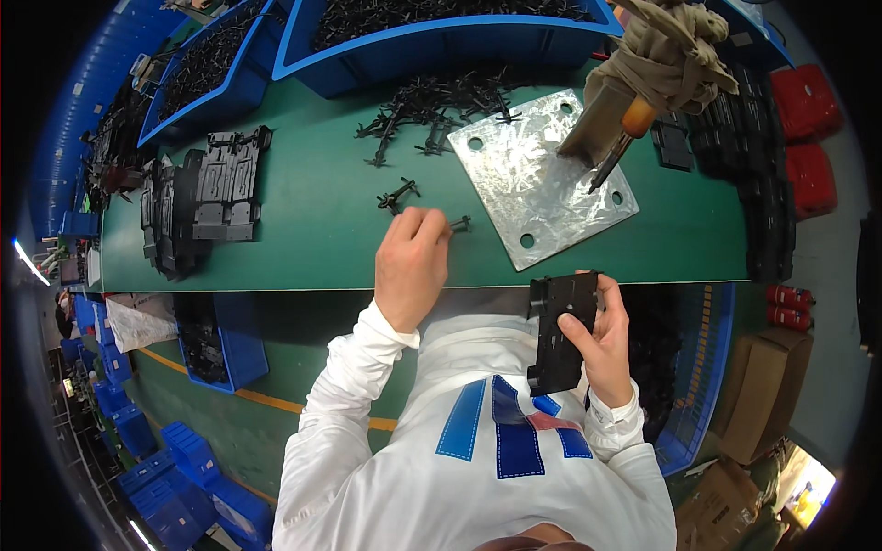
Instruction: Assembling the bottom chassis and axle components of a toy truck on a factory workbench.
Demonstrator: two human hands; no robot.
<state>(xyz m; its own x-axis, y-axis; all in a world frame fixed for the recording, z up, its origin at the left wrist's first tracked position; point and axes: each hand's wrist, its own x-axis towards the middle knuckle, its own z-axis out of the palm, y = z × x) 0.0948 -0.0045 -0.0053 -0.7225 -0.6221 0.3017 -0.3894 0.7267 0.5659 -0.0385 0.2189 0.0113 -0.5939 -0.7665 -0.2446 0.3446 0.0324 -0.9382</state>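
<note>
My left hand (pixel 412 262) is closed, its fingertips bent down at the green tabletop. A small black axle-like part (pixel 459 223) sticks out on the right side of those fingers; its other end is hidden behind them. Just beyond the knuckles lies a similar black part (pixel 397 196). My right hand (pixel 602 344) grips a black plastic chassis plate (pixel 559 335) in front of the table edge, thumb on its face and fingers behind. Farther back is a loose heap of black axle-like parts (pixel 432 106).
A metal plate with corner holes (pixel 542 197) lies on the table (pixel 317 197), bearing a cloth-wrapped upright (pixel 675 55) and an orange-handled tool (pixel 637 119). Black chassis plates (pixel 230 184) are at left, more stacks (pixel 767 197) at right. Blue bins (pixel 450 46) line the back.
</note>
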